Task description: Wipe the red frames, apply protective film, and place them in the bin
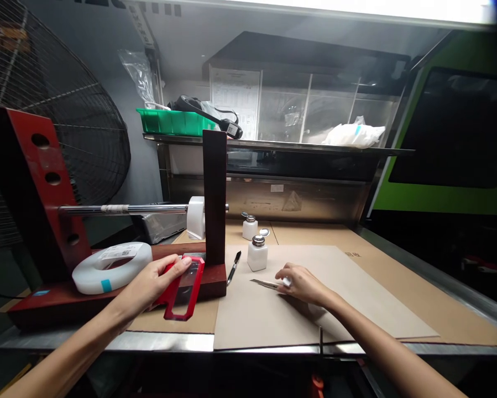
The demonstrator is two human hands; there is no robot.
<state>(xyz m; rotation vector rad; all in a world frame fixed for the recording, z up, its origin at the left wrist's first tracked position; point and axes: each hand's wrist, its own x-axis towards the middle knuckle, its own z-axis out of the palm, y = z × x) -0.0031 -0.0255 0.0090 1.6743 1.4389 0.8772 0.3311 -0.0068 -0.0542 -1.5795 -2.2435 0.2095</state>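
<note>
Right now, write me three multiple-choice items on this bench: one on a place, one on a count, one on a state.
1. Where does the white tape roll lie?
A. on the red stand's base
B. on the upper shelf
C. in the green tray

2. How many white pump bottles stand on the bench?
A. one
B. two
C. four

3. What is the left hand doing?
A. hanging free
B. gripping a red frame
C. pressing a bottle

Answers:
1 A, the roll rests on the red stand base.
2 B, a near bottle and a far bottle.
3 B, fingers wrap the red frame; the right hand rests at the tweezers.
</note>
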